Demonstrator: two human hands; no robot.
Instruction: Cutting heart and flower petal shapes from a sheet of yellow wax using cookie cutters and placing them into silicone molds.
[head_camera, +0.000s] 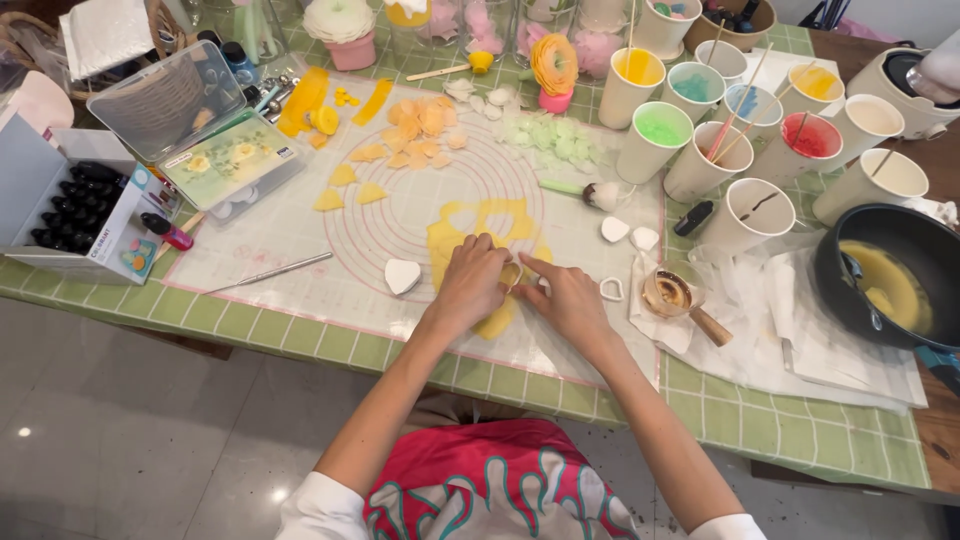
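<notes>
both hands (520, 285) pinch a cutter (510, 274) on yellow sheet (470, 225) — paint cups (700, 160) right

Both hands on yellow sheet (470, 225) over silicone mat (300, 240). Left hand (470, 283) and right hand (563, 295) press what looks like a small cutter (511, 274).
</notes>
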